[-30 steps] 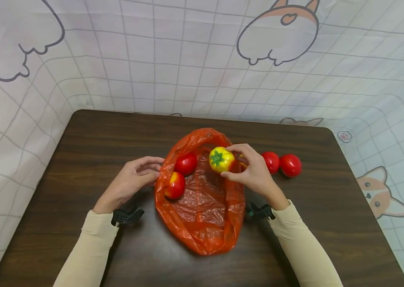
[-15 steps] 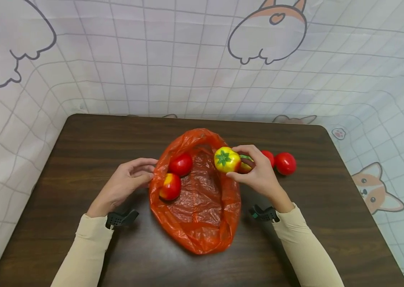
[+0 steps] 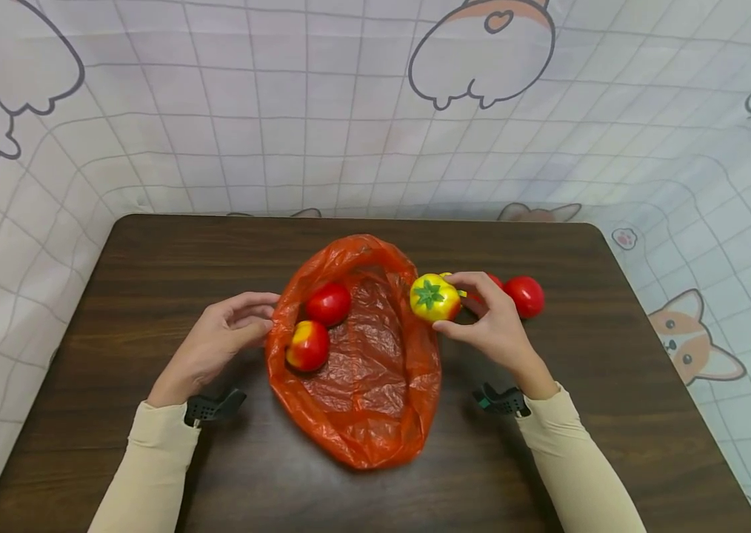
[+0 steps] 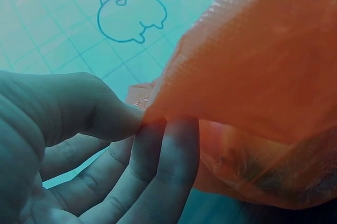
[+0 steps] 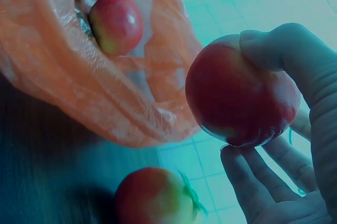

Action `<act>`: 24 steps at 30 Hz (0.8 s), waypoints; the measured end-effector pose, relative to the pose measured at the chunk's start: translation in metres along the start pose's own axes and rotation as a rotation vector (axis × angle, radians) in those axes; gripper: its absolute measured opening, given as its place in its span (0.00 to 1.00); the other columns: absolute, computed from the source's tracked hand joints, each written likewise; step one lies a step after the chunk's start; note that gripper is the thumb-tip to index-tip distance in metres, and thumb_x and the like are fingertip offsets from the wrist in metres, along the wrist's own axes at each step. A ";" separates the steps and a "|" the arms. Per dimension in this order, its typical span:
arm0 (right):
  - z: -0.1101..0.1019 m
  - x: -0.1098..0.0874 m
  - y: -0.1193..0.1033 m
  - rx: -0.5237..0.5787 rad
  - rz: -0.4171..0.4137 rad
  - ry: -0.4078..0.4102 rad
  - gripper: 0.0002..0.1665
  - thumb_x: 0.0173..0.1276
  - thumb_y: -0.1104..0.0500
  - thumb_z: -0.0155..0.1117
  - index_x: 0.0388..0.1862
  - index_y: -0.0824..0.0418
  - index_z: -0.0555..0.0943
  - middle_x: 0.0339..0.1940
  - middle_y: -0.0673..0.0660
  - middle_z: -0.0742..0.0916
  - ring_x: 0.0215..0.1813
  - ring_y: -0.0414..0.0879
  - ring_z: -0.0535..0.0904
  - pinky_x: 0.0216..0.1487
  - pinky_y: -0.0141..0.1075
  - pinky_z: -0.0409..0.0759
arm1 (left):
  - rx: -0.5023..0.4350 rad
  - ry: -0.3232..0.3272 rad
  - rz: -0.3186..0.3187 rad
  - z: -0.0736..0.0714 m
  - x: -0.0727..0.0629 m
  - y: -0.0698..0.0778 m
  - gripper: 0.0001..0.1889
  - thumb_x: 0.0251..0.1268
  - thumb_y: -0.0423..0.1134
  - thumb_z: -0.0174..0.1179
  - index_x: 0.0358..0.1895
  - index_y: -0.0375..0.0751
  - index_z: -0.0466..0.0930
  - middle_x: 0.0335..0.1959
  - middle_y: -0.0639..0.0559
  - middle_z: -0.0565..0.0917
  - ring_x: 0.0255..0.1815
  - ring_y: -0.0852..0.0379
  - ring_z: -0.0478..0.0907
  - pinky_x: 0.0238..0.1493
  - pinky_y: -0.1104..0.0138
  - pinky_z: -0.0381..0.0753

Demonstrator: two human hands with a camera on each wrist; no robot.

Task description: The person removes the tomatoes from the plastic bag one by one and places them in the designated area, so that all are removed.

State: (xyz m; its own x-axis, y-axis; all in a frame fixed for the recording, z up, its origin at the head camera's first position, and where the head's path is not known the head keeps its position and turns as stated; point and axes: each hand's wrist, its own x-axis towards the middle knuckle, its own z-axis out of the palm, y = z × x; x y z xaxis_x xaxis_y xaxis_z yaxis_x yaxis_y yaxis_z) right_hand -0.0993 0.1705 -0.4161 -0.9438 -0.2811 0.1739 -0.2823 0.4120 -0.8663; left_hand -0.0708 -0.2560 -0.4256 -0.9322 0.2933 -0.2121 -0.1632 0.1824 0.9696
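An orange-red plastic bag (image 3: 355,437) lies on the table with its mouth spread wide. Two tomatoes are inside by its left wall: a red one (image 3: 328,303) and a red-and-yellow one (image 3: 308,346). My left hand (image 3: 218,344) pinches the bag's left rim between thumb and fingers, seen close up in the left wrist view. My right hand (image 3: 492,322) holds a yellow-and-red tomato (image 3: 434,297), green star of leaves facing up, over the bag's right rim. In the right wrist view, thumb and fingertips grip this tomato (image 5: 239,90) beside the bag.
To the right of the bag, a red tomato (image 3: 524,296) sits on the dark wooden table (image 3: 582,355); others are partly hidden behind my right hand. One red-and-yellow tomato (image 5: 152,197) shows below the bag in the right wrist view. A printed white curtain (image 3: 349,111) surrounds the table.
My right hand has moved right with the tomato, from above the bag's mouth to its right rim. The left hand keeps its pinch on the bag. The head view has shifted slightly.
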 end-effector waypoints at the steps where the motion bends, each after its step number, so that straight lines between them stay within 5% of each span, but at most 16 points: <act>1: -0.001 -0.001 0.001 0.007 -0.001 0.002 0.38 0.55 0.64 0.83 0.64 0.56 0.77 0.65 0.54 0.81 0.63 0.37 0.78 0.65 0.25 0.79 | 0.001 -0.001 0.002 0.000 0.000 0.000 0.27 0.72 0.45 0.66 0.70 0.41 0.73 0.56 0.47 0.83 0.52 0.62 0.87 0.54 0.69 0.88; 24: -0.017 -0.024 0.024 0.066 0.037 -0.046 0.39 0.55 0.67 0.81 0.65 0.59 0.76 0.64 0.58 0.81 0.60 0.35 0.79 0.61 0.21 0.80 | 0.027 0.003 -0.008 -0.003 -0.003 0.003 0.26 0.74 0.44 0.63 0.71 0.41 0.72 0.55 0.51 0.83 0.52 0.62 0.87 0.54 0.69 0.88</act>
State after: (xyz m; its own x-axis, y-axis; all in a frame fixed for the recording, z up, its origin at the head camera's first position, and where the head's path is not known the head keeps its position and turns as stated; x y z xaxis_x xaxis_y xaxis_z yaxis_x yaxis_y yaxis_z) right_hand -0.0861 0.2022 -0.4335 -0.9439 -0.3073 0.1208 -0.2341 0.3648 -0.9012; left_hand -0.0690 -0.2588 -0.4221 -0.9318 0.2888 -0.2197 -0.1622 0.2098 0.9642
